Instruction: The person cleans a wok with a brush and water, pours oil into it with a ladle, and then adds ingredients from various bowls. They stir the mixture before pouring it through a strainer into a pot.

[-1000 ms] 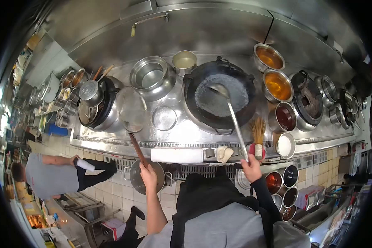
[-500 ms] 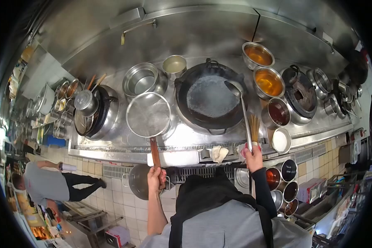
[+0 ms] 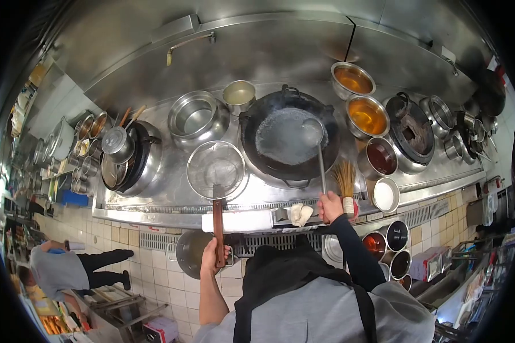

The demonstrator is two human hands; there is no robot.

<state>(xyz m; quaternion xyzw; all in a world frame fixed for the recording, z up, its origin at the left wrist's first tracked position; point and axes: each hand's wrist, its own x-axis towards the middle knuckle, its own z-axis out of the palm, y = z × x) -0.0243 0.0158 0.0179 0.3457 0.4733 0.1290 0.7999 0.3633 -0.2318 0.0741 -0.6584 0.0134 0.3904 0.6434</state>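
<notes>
My left hand (image 3: 214, 256) is closed around the wooden handle of a round mesh strainer (image 3: 216, 171), held above the front of the stove, left of a large black wok (image 3: 252, 157). Closed on the handle of a metal ladle (image 3: 322, 166), my right hand (image 3: 331, 207) is by the stove's front edge. The ladle's bowl is in the cloudy, steaming liquid (image 3: 283, 137) inside the wok. Just right of that hand, a bamboo brush (image 3: 345, 180) stands bristles up. A crumpled pale cloth (image 3: 301, 214) lies on the front edge to its left.
Behind the strainer sit a steel pot (image 3: 174, 128) and a smaller pot (image 3: 239, 94). Amber liquid fills two bowls (image 3: 367, 117) right of the wok, with a pot of dark red sauce (image 3: 381, 158) nearer. Another person (image 3: 60, 271) stands at far left.
My right hand has moved left, and the ladle's bowl has gone from the wok's right rim into the liquid. The strainer has shifted right and toward me with my left hand.
</notes>
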